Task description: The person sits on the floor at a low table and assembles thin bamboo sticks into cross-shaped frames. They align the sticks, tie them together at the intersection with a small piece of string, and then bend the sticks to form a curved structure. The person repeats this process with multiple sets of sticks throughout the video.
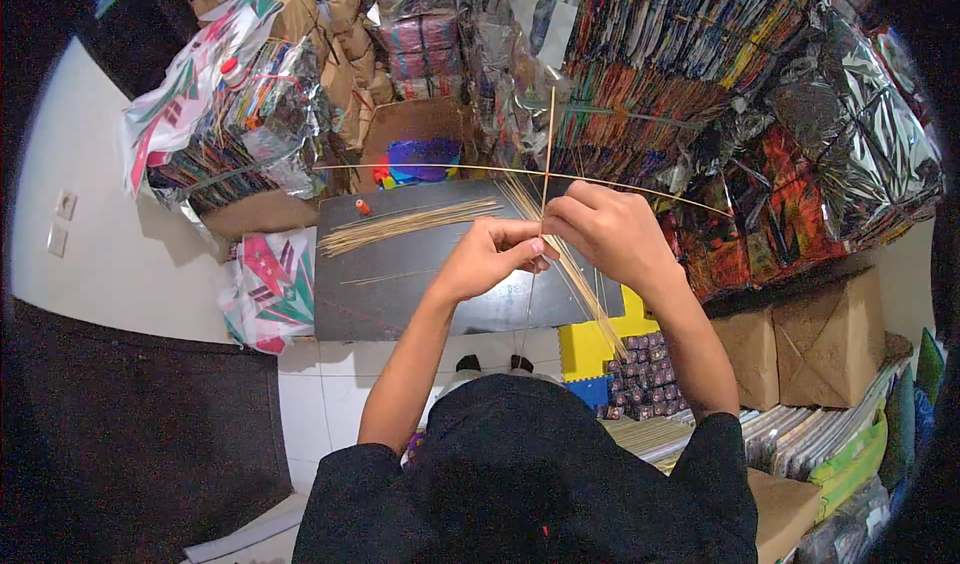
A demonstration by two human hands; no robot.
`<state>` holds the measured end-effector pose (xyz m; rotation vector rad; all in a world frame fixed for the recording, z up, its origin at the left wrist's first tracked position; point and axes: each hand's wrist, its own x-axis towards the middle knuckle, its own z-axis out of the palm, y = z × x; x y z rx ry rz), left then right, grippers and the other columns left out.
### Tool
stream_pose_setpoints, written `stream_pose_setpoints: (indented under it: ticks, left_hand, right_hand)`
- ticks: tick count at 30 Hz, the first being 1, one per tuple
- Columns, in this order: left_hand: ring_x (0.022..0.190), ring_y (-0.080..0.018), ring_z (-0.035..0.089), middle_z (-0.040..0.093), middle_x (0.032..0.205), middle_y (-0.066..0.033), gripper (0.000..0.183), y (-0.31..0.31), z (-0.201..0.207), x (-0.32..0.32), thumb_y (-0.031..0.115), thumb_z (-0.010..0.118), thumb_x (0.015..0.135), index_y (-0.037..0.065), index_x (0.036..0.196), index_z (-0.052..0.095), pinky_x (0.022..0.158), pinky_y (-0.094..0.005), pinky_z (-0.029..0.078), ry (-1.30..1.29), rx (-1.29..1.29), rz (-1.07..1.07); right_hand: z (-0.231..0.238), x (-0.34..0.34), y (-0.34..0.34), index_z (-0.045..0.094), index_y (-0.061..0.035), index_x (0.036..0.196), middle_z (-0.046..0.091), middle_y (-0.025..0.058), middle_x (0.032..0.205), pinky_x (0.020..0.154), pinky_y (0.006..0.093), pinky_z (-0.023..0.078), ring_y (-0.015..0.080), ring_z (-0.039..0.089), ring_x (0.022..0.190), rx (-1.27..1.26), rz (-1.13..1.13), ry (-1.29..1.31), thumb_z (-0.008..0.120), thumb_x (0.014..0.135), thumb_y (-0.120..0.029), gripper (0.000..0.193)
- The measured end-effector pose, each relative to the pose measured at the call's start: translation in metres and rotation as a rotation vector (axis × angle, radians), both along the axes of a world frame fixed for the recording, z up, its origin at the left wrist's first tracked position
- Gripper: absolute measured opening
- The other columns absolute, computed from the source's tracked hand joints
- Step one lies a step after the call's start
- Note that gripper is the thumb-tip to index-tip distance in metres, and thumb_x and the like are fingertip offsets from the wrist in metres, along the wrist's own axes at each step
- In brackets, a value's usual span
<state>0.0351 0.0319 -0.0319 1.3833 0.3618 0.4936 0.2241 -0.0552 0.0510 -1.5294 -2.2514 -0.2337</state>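
Two thin bamboo sticks cross above the table: an upright bamboo stick and a long, slightly bowed bamboo stick running left to right. My left hand is closed, with thumb and forefinger pinching the upright stick below the crossing. Close against it, my right hand is also closed, its bent fingers at the same stick just under the crossing. Whether thread lies between the right fingers is too small to tell. Beneath, a bundle of bamboo sticks lies on the dark table, and another bundle of sticks slants beneath my right hand.
A small orange spool-like object stands at the table's far left. Tall plastic-wrapped stacks crowd the back and right. Brown paper packages sit at right, near yellow foam mats. A dark panel is at lower left.
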Motion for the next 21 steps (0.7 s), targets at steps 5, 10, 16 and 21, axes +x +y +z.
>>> stream_pose_setpoints:
  ticks: [5, 10, 16, 21]
  left_hand:
    - [0.082, -0.0128, 0.068, 0.072, 0.096, -0.0081, 0.031, 0.000, -0.001, -0.002, 0.018, 0.063, 0.098, -0.002, 0.121, 0.067, 0.076, -0.0295, 0.058, 0.035, 0.000, 0.014]
    - [0.081, -0.0111, 0.067, 0.072, 0.095, -0.0068, 0.030, -0.001, 0.003, -0.004, 0.017, 0.062, 0.098, -0.001, 0.122, 0.066, 0.076, -0.0284, 0.057, 0.035, -0.023, 0.005]
    - [0.081, -0.0112, 0.067, 0.072, 0.095, -0.0072, 0.029, -0.001, 0.001, -0.005, 0.017, 0.063, 0.098, -0.001, 0.121, 0.067, 0.076, -0.0285, 0.057, 0.040, -0.031, 0.029]
    - [0.080, -0.0106, 0.066, 0.072, 0.093, -0.0070, 0.028, -0.003, 0.001, -0.004, 0.015, 0.063, 0.097, -0.002, 0.119, 0.068, 0.075, -0.0283, 0.058, 0.008, -0.014, 0.042]
  right_hand:
    - [0.007, 0.000, -0.003, 0.061, -0.0066, 0.086, 0.058, 0.0081, 0.084, 0.066, 0.0401, 0.054, 0.0270, 0.064, 0.082, 0.006, 0.022, 0.021, 0.070, 0.083, -0.022, 0.018]
    - [0.015, 0.006, -0.004, 0.063, -0.0061, 0.089, 0.058, 0.0081, 0.084, 0.069, 0.0404, 0.052, 0.0284, 0.061, 0.080, -0.001, 0.064, -0.010, 0.072, 0.080, -0.017, 0.016]
    - [0.016, 0.004, -0.004, 0.066, -0.0059, 0.087, 0.060, 0.0080, 0.082, 0.068, 0.0401, 0.051, 0.0285, 0.062, 0.079, 0.011, 0.033, 0.018, 0.073, 0.078, -0.013, 0.013]
    - [0.011, -0.006, -0.003, 0.067, -0.0068, 0.086, 0.060, 0.0074, 0.078, 0.066, 0.0401, 0.052, 0.0279, 0.064, 0.076, 0.050, -0.040, 0.092, 0.074, 0.079, -0.015, 0.013]
